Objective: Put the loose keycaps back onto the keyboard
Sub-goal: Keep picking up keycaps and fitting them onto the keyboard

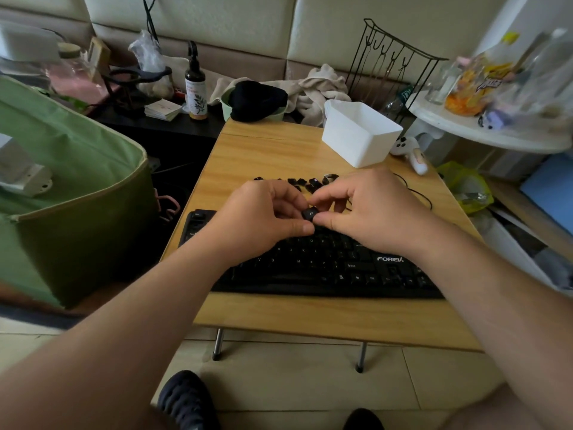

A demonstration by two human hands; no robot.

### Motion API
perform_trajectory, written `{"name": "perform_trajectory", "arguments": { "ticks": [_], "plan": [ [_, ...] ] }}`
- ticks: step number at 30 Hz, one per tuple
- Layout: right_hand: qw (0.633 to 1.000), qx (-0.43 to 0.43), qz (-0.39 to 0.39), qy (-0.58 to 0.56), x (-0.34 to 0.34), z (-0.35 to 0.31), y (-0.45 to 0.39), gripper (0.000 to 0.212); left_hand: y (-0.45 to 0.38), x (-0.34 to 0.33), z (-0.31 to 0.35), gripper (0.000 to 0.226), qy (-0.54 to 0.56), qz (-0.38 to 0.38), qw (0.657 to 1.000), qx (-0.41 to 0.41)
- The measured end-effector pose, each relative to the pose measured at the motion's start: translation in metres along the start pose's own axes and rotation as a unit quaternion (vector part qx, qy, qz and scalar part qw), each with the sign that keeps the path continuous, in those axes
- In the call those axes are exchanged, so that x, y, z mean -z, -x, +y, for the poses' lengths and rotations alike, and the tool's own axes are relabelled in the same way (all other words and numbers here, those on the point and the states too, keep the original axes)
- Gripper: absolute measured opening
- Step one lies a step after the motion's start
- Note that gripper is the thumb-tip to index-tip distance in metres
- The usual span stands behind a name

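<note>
As two hands meet above one black keyboard (325, 262), the left hand (260, 218) and right hand (369, 209) together pinch one keycap (311, 214); roughly nine loose keycaps (305, 183) lie on the table (279, 150) behind.

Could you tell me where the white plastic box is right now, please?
The white box sits on the far right part of the wooden table, beyond the row of loose keycaps and beside the black wire rack.

White bin (361, 138) on table (266, 150); green bag (71, 181) left.
</note>
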State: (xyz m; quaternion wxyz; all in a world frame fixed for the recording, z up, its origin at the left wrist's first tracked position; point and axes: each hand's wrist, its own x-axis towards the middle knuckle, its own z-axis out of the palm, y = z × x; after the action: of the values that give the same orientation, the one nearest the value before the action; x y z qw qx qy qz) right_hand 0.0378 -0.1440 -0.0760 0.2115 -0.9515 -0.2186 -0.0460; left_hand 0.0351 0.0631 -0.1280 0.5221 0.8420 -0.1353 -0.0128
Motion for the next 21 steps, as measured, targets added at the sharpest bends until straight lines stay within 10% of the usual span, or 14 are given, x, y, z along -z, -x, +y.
{"name": "perform_trajectory", "arguments": {
  "ticks": [21],
  "plan": [
    [0.999, -0.014, -0.044, 0.017, -0.040, 0.023, 0.073, 0.020, 0.026, -0.023, -0.011, 0.029, -0.306, -0.051, 0.945, -0.101]
  ]
}}
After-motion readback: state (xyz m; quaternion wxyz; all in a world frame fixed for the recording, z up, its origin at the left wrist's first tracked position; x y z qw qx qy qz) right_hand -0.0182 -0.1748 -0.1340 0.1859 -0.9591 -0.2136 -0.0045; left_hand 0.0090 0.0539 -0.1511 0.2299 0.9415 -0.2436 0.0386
